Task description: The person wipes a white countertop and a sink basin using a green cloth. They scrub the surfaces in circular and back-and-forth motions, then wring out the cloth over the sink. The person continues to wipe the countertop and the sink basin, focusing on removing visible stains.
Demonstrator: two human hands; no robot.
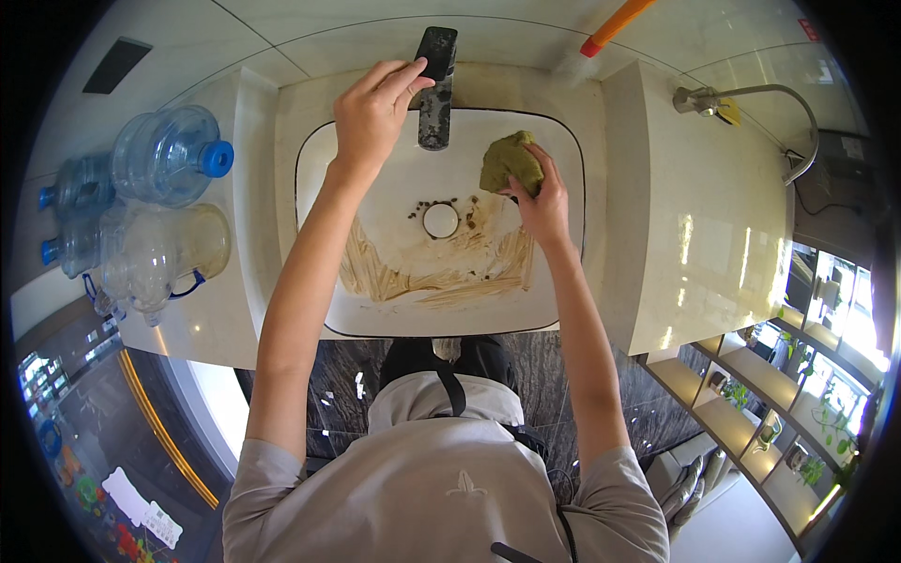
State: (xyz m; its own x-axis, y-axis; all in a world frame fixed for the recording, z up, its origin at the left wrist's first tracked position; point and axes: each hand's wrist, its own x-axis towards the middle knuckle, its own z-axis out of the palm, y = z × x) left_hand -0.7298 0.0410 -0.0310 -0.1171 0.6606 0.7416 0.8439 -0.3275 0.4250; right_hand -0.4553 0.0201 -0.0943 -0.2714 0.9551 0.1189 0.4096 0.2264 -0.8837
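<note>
In front of me is a white washbasin (394, 172) with a dark rim line, brown smears over its near half and dark bits around the round drain plug (441, 220). At its far edge stands a black faucet (434, 116) with pale, blotchy marks. My left hand (376, 105) has its thumb and fingertips at the left side of the faucet's flat lever (438, 53). Over the right part of the basin, my right hand (545, 200) holds a bunched olive-green cloth (512, 163), its fingers around the cloth's right side. No running water can be made out.
Large blue-capped plastic water bottles (165, 155) and clear jugs (148, 253) stand on the raised left counter. A metal gooseneck spout (767, 91) rises over the right counter (704, 211). An orange tube (616, 24) with a red end hangs near the back wall.
</note>
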